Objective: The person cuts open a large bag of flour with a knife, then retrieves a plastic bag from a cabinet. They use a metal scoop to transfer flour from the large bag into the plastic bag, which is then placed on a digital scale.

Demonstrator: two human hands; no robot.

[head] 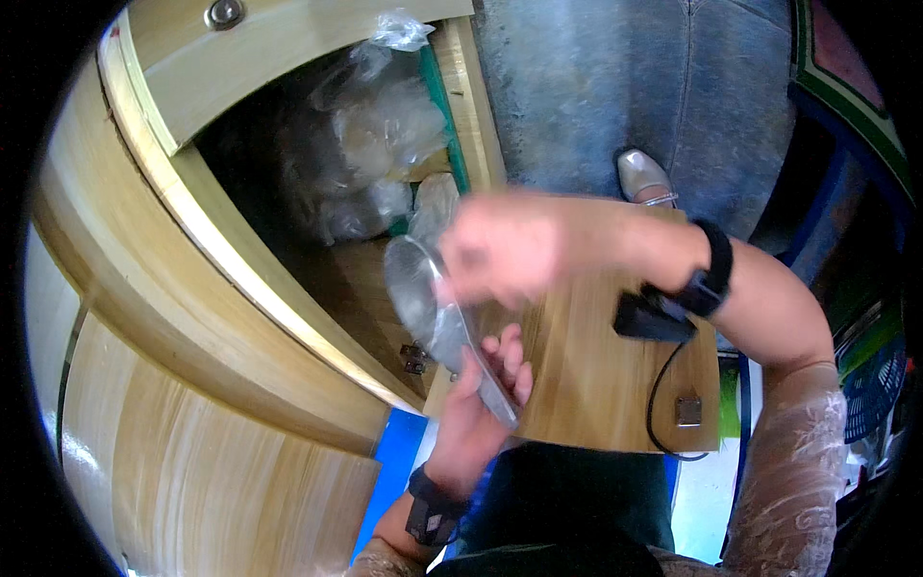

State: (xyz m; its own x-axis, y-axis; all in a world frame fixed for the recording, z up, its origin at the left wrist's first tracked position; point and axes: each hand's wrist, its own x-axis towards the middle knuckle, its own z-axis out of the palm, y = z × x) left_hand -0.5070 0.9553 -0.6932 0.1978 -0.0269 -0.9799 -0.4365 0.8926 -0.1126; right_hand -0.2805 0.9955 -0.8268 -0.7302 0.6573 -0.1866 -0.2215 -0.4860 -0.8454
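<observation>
My left hand grips a translucent, curved plastic item by its lower end, thumb on one side and fingers on the other. The item has a thin, bright rim; whether it is a lid, a dish or a stiff bag cannot be told. Just above, my right hand is blurred by motion, its fingers bent close to the item's upper edge. Whether those fingers pinch anything is unclear. Beyond both hands lies an opened wooden cabinet with crumpled clear plastic bags in its dark interior.
A wooden cabinet door with a metal hinge stands open under my right arm. A black device with a cable hangs from the right wrist strap. A shoe rests on the grey floor. A dark blue plastic basket is at the far right.
</observation>
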